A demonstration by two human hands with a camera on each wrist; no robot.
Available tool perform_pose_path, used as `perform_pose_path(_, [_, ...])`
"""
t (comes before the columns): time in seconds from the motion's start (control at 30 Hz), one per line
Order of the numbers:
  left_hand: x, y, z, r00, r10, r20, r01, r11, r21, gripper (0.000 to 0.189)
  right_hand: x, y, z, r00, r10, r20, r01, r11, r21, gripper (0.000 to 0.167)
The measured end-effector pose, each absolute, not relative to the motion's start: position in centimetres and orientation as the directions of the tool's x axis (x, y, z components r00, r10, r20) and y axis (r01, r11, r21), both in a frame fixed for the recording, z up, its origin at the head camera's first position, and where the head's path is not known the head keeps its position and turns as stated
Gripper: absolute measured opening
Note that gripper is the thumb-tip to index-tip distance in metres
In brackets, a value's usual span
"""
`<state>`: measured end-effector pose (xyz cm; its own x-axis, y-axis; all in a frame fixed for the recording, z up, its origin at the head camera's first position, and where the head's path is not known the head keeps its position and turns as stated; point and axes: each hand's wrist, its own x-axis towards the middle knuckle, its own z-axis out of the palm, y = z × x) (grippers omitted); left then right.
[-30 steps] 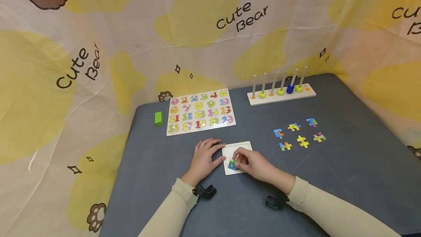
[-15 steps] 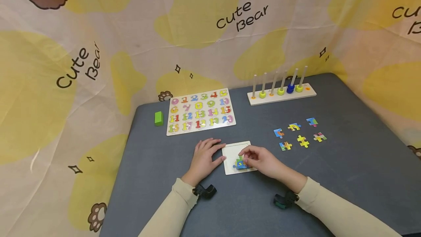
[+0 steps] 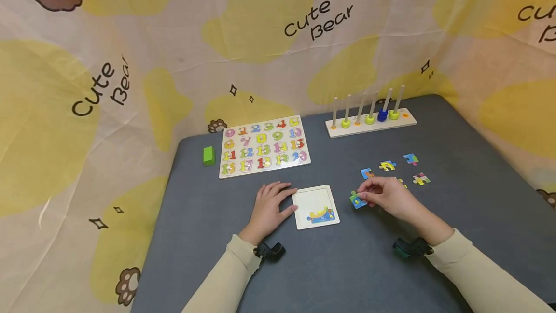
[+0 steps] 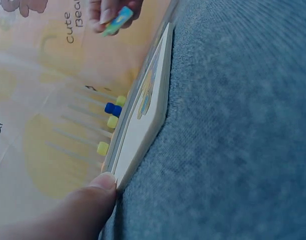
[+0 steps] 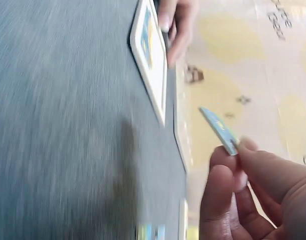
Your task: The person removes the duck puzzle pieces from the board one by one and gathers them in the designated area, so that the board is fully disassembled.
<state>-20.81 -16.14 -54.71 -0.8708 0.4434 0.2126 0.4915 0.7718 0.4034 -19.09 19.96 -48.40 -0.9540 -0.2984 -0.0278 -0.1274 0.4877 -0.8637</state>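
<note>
My right hand [image 3: 393, 198] pinches a blue and green jigsaw piece [image 3: 357, 200] between thumb and fingers, held above the table to the right of a white puzzle tray [image 3: 309, 202]. In the right wrist view that piece [image 5: 219, 131] is tilted, well apart from the tray. Joined yellow and blue pieces [image 3: 322, 215] lie along the tray's lower right part. My left hand [image 3: 270, 209] rests flat on the table, its thumb [image 4: 103, 181] and index finger touching the tray's left edge. The right hand hides some of the loose jigsaw pieces behind it.
Several loose jigsaw pieces [image 3: 410, 159] lie on the right of the grey table [image 3: 330, 274]. A number board [image 3: 265, 147] and a green block [image 3: 209, 156] are at the back left. A peg abacus [image 3: 371, 123] stands at the back right. Patterned cloth hangs behind.
My right hand has lifted the blue and green piece off the tray and carried it right, towards the loose pieces. The joined pieces in the tray are now exposed. My left hand has stayed still.
</note>
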Motion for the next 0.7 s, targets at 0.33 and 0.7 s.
perform_pose_path(0.33, [-20.9, -16.2, -54.8, -0.871, 0.442, 0.215, 0.492, 0.775, 0.398, 0.05, -18.6, 23.5, -48.7, -0.95, -0.31, -0.024, -0.185, 0.627, -0.756, 0.007])
perform_pose_path(0.7, [-20.9, -16.2, -54.8, -0.866, 0.45, 0.218, 0.5, 0.772, 0.392, 0.051, -17.9, 24.2, -50.0, -0.957, -0.265, -0.122, -0.1, 0.69, -0.717, 0.012])
